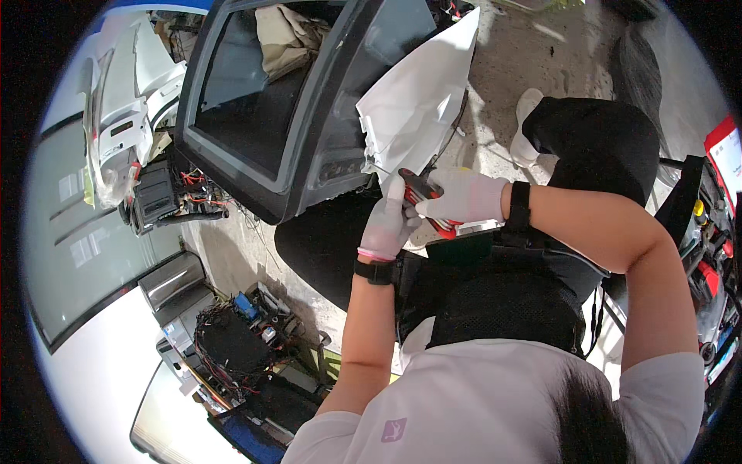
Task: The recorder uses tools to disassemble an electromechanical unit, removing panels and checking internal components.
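Note:
My right hand [468, 195], in a white glove, is closed around a red-and-black handled hand tool [420, 185] that looks like pliers. Its jaws are hard to make out. Right beside it my left hand [386, 224], also gloved in white, is closed with the thumb pointing up. Its fingers meet the tool and the fingers of my right hand; what they grip is hidden. Just beyond both hands, the lower tip of a thin white plastic panel [421, 100] comes down, leaning against a large grey-and-black framed vehicle part [309, 139].
Beige cloth [287, 39] lies inside the framed part. To the left are white trim pieces [127, 124] and a black module with loose wires [154, 193]. A pile of wiring [232, 340] sits lower left. Tools and red-handled items [707, 274] stand at the far right.

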A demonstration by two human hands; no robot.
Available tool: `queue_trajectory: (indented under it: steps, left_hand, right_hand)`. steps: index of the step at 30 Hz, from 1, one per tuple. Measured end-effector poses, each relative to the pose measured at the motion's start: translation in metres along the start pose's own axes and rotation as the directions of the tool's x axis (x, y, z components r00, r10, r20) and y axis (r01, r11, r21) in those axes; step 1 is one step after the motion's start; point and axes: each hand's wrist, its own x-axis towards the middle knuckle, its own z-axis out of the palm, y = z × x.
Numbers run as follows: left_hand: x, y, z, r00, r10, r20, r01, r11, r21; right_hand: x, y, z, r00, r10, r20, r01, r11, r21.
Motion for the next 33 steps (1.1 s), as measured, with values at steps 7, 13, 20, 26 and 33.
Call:
queue_trajectory:
  steps: [7,13,20,26,33]
  left_hand:
    - [-0.007,0.024,0.028,0.992,-0.060,-0.115,0.069,0.995,0.076]
    - [0.006,0.010,0.010,0.996,-0.075,0.036,0.078,0.995,-0.064]
    - [0.005,0.012,0.013,0.996,0.032,0.089,-0.014,0.980,-0.200]
    - [0.002,0.014,0.006,0.997,-0.074,-0.026,0.074,0.997,-0.033]
    - [-0.002,0.011,0.004,0.991,0.047,0.129,-0.014,0.969,-0.248]
  right_hand:
    - [-0.004,0.001,0.010,0.950,-0.217,-0.225,0.097,0.889,-0.447]
    - [0.009,0.015,0.015,0.875,-0.160,-0.456,0.120,0.986,-0.115]
    - [0.002,-0.002,-0.004,0.964,0.179,0.199,-0.211,0.964,0.159]
    - [0.002,0.002,0.009,0.983,0.043,-0.179,-0.105,0.929,-0.354]
    - [0.007,0.002,0.004,0.997,0.045,0.060,-0.054,0.985,0.163]
